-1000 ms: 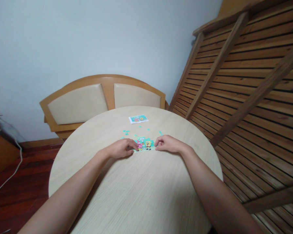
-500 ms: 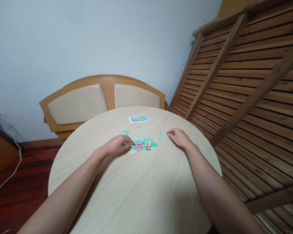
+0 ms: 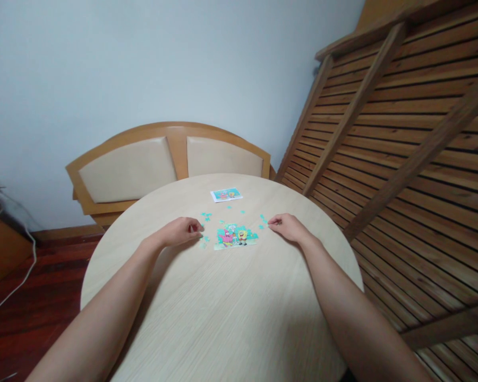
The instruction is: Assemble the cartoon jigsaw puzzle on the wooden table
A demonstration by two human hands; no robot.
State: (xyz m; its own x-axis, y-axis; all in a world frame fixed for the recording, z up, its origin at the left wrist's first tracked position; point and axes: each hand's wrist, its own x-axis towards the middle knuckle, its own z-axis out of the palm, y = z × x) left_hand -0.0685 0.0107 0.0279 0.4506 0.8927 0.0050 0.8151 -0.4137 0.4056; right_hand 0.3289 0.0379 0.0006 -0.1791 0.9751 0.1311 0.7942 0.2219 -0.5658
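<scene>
A partly assembled jigsaw puzzle with cartoon figures on a teal ground lies flat at mid-table; its upper edge is uneven. Just left of it, my left hand is bent in a pinch, a teal bit showing at the fingertips. Loose puzzle pieces lie beside those fingers. To the right of the puzzle, my right hand pinches what looks like a small puzzle piece, mostly hidden by the fingers. A few teal pieces lie close to its fingertips.
Behind the puzzle lies a reference picture card with the same figures. More loose pieces are scattered between card and puzzle. The round table stands against a padded headboard; a slatted wooden frame leans along the right.
My left hand has moved left off the puzzle's edge, uncovering loose pieces beside it. My right hand has shifted slightly left and nearer to me. The puzzle stays in place.
</scene>
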